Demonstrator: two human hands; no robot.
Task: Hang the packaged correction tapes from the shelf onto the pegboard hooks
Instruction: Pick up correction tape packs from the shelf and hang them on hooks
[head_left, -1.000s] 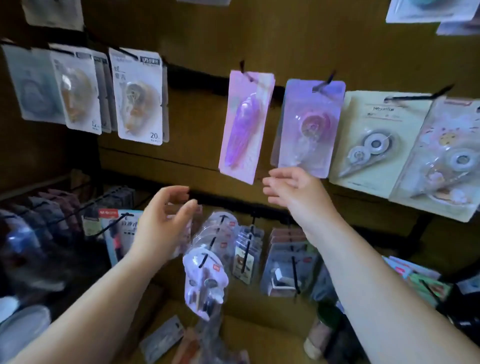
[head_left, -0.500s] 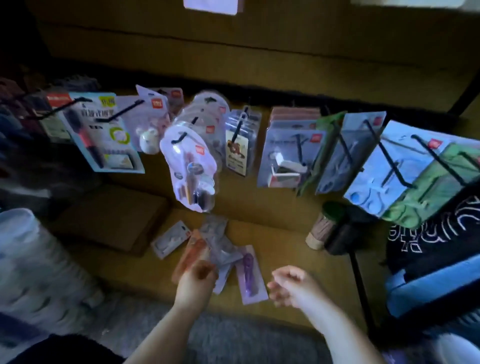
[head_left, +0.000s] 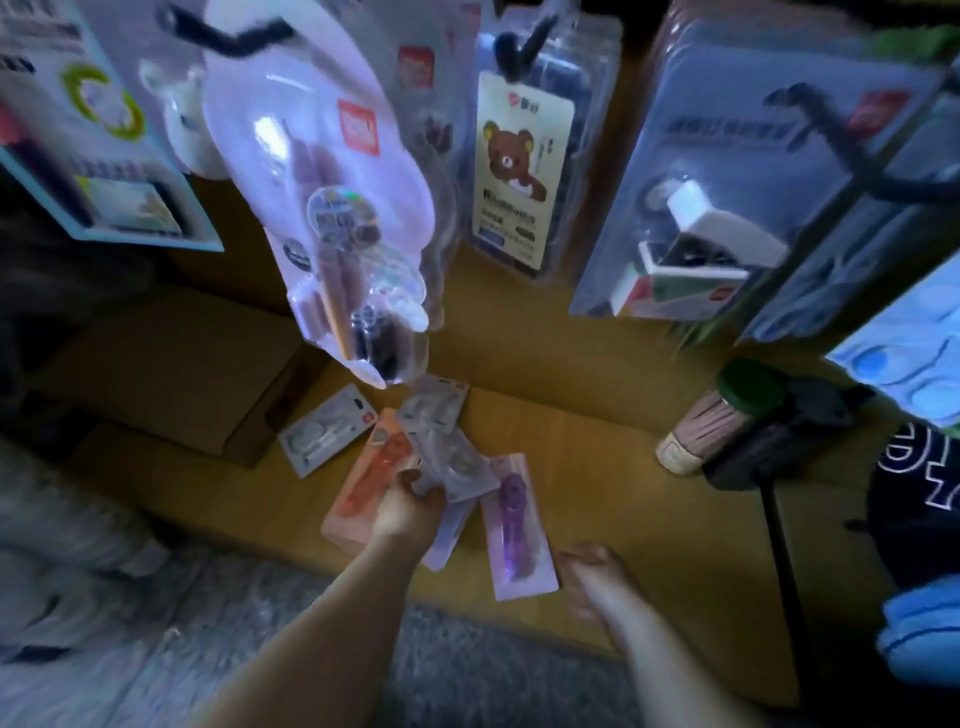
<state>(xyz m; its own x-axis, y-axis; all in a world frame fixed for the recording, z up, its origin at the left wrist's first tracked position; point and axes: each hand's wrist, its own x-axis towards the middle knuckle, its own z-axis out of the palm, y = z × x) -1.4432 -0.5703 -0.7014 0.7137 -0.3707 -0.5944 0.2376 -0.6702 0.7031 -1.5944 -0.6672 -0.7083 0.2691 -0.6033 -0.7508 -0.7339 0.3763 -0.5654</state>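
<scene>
Grips with left hand (head_left: 410, 506) a clear tape pack (head_left: 449, 454) atop the shelf (head_left: 597, 457) pile, lower centre. Cannot tell grip of blurred right hand (head_left: 587, 577) beside purple pack (head_left: 514, 525). Thin sticks (head_left: 691, 434) inside green-lidded jar (head_left: 748, 389), right.

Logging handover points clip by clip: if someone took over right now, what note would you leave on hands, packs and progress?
Left hand: reaching onto the pile, fingertips at the clear pack; whether it has a firm hold cannot be told.
Right hand: loosely curled, holding nothing, beside the purple pack.
Packs: the clear and purple ones, the orange pack and the white pack all lie on the wooden shelf.
Done: nothing from this pile is lifted.
Left: lift each pack and hang it; no free hook shows here.
</scene>
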